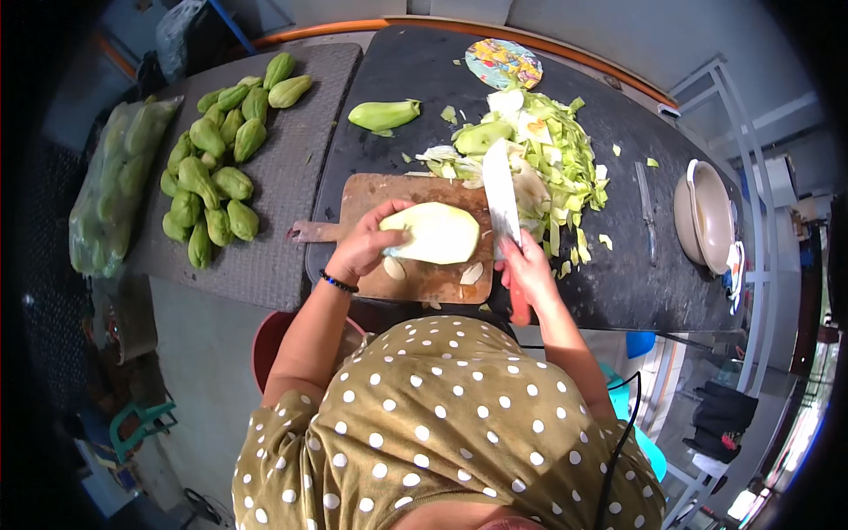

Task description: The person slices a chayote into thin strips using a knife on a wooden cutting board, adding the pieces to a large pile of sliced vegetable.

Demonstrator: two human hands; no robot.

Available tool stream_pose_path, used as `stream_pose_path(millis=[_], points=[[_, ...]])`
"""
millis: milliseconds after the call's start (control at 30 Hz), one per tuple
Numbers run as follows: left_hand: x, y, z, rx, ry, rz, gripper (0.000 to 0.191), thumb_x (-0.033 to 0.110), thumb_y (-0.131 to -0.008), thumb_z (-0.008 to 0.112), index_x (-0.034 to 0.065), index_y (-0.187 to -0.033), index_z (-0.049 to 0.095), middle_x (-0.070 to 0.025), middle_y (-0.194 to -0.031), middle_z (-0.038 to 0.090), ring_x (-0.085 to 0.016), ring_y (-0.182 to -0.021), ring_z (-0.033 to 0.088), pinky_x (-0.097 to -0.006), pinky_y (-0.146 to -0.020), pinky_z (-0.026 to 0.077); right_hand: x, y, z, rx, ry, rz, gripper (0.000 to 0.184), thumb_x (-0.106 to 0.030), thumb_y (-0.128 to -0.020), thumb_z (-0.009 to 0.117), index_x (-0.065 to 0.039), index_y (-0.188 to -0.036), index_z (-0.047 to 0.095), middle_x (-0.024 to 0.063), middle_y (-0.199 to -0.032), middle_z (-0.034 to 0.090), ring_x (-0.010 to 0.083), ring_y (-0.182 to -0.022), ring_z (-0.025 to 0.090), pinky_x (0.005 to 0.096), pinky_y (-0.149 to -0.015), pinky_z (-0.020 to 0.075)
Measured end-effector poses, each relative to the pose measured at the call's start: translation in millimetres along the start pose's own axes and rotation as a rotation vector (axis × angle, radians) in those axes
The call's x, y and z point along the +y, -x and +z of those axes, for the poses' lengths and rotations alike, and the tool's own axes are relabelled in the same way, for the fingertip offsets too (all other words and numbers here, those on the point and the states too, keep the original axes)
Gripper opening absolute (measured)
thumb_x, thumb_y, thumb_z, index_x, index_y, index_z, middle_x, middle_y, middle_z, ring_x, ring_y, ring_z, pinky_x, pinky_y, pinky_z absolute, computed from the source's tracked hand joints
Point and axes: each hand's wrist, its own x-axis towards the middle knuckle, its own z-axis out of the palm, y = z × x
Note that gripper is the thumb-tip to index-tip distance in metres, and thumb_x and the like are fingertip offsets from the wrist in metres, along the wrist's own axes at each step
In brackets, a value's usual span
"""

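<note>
My left hand (371,242) grips a pale, oval cut or peeled vegetable (434,233) by its left end. Bright light washes out its face, and its exact kind is hard to tell. It is above a wooden cutting board (414,288) whose handle points left. In my right hand (530,268) is a broad-bladed kitchen knife (501,189) with a red-orange handle. Its blade points away from me, right of the vegetable and apart from it. Two pale slices, one of them a small slice (472,273), lie on the board's near part.
Beyond the board spreads a heap of green peelings (566,159), with a light green vegetable (384,114) to its left. Chayotes (232,182) and a filled plastic bag (116,189) occupy the left table. A second knife (645,215) and a beige basin (705,215) stand rightward. A patterned round mat (503,64) lies behind.
</note>
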Motion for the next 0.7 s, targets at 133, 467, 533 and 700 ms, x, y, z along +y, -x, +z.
stream_pose_path(millis=[133,467,533,700], points=[[16.8,-5.9,9.7,-0.003,-0.186,0.041,0.033,0.0,-0.074,0.065,0.0033,-0.105,0.054,-0.0026,-0.098,0.06,-0.01,-0.088,0.058,-0.024,-0.079,0.047,-25.0,-7.3,23.3,-0.117,-0.354,-0.116,0.037,-0.041,-0.09,0.057,-0.007,-0.103,0.051,-0.0004,-0.073,0.051,0.0088,-0.045,0.048,0.0205,-0.041,0.0394],[62.0,48.3,-27.1,0.01,-1.071,-0.004,0.027,0.01,-0.065,0.069,0.005,-0.09,0.062,-0.0062,-0.081,0.064,-0.016,-0.076,0.061,-0.0285,-0.068,0.048,12.7,4.0,5.0,-0.093,0.716,-0.387,0.01,-0.015,-0.083,0.057,-0.007,-0.084,0.05,0.016,-0.055,0.052,0.0296,-0.049,0.056,0.0392,-0.046,0.0413],[57.3,74.7,-46.4,-0.087,-1.392,-0.138,0.032,0.017,-0.061,0.07,0.0067,-0.091,0.064,-0.011,-0.081,0.066,-0.026,-0.075,0.064,-0.0347,-0.068,0.05,21.4,17.1,8.3,-0.352,0.864,-0.42,0.014,-0.024,-0.085,0.056,-0.01,-0.085,0.052,0.0151,-0.065,0.058,0.0349,-0.061,0.06,0.0446,-0.052,0.0452],[-17.1,132.3,-96.5,-0.297,-1.912,-0.658,0.043,0.031,-0.058,0.069,0.015,-0.098,0.068,-0.0154,-0.082,0.067,-0.031,-0.08,0.065,-0.0398,-0.072,0.052,40.5,10.0,47.2,-0.529,1.05,-0.512,0.017,-0.029,-0.086,0.054,-0.013,-0.086,0.054,0.0122,-0.066,0.06,0.0341,-0.064,0.061,0.0467,-0.054,0.0467]])
